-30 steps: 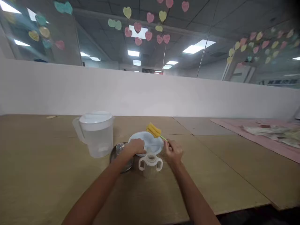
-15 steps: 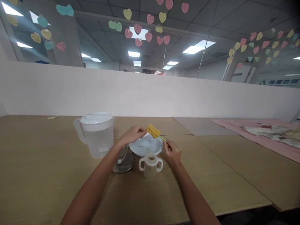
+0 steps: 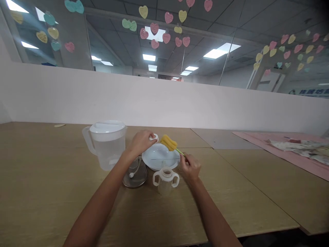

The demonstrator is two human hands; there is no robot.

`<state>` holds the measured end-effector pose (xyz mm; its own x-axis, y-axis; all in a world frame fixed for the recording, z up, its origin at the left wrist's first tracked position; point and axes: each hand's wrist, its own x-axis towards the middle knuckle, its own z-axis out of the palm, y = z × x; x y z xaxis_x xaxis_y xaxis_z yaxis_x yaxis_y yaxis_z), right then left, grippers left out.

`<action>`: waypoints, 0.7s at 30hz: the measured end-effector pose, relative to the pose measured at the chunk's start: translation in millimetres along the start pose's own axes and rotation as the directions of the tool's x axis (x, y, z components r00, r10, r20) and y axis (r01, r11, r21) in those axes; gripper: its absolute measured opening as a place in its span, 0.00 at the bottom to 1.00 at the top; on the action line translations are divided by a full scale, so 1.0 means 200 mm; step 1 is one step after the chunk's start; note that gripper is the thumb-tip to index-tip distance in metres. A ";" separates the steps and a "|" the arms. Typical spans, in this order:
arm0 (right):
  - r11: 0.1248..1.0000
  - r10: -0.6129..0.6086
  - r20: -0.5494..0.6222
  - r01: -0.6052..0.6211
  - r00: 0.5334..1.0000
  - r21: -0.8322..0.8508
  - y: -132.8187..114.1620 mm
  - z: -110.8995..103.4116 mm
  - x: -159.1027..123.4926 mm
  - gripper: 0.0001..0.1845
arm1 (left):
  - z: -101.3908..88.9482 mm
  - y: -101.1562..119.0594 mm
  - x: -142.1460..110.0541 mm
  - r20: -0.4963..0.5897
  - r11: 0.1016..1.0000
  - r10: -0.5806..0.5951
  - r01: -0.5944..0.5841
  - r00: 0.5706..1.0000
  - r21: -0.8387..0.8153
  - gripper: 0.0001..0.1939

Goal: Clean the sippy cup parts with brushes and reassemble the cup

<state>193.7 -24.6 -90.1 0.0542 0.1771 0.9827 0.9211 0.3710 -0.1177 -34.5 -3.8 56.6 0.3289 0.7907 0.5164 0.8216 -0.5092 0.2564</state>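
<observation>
Heart-shaped paper notes in pink, yellow and green dot the glass above a low white wall, which runs along the far edge of the wood-toned tabletop. Near the middle sits a pale bowl, and over its far left side the left hand pinches a small white ring, thumb and fingertips closed on it. Out to the bowl's right, the right hand is closed around the thin green handle of a brush, whose yellow sponge head is raised over the bowl's far rim, just beside the ring. Just in front of the bowl, towards the near edge, a clear cup with two white side handles stands upright with its top open. Left of the cup, partly hidden by the left forearm, a round metal plate carries a clear piece and a thin tube with a white end. Farther left, a translucent lidded pitcher stands upright, its handle pointing left. A small flat piece lies near the far left corner, and a pink cloth bearing crumpled fabric covers the far right part.
</observation>
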 end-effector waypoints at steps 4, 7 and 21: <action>0.998 0.059 -0.017 -0.059 0.998 -0.003 0.01 0.00 0.00 0.11 | -0.07 -0.08 -0.03 0.282 0.988 -0.067 0.025 0.957 0.152 0.14; 0.999 0.035 0.020 -0.034 0.999 -0.022 0.01 0.00 0.00 0.11 | -0.06 -0.11 -0.03 0.538 0.960 -0.158 0.002 0.828 0.279 0.20; 0.998 0.058 0.037 -0.058 0.998 -0.017 0.01 0.00 -0.01 0.12 | 0.14 -0.08 -0.07 0.568 0.918 -0.303 0.074 0.765 0.389 0.11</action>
<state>194.9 -23.8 -92.7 0.0934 0.2324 0.9681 0.9230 0.3445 -0.1717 -38.9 3.5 23.1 0.2674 0.9523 -0.1468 0.9600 -0.2764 -0.0444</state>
